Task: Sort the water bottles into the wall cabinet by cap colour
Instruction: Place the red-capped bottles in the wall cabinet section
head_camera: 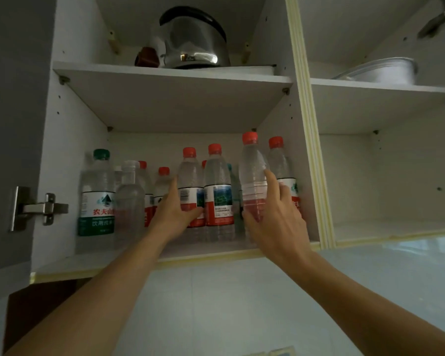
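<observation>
The person stands below the open wall cabinet (46,155) with both arms raised to its lower left shelf (206,249).

**Grip state.** The right hand (272,217) grips a red-capped bottle (252,181) with its label turned away. The thumb wraps the near face, and the forefinger lies up along its right side. Whether its base rests on the shelf cannot be told. The left hand (176,210) is closed around the lower body of a second red-capped bottle (190,186), fingers behind and thumb across the label.

**Location of the bottles.** All bottles stand on the lower left shelf.
- Right end: the gripped bottle, with one more red-capped bottle (280,170) just beside the cabinet's right wall.
- Centre: two labelled red-capped bottles at the front edge, touching each other. More red caps show in the row behind them.
- Left end: a green-capped bottle (98,191) and, just beside it, a white-capped bottle (129,196).
- A bluish cap is partly hidden behind the centre pair. Its colour cannot be confirmed.

**Hazards from this position.**
1. The bottles are packed closely. Pushing either gripped bottle sideways is likely to tip a neighbour.
2. The front row stands near the shelf edge. A toppled bottle would probably roll off onto whatever lies below.
3. The back row is largely hidden. A wrong cap colour could stay unnoticed among the red group.

A steel kettle (193,39) occupies the upper shelf.
</observation>
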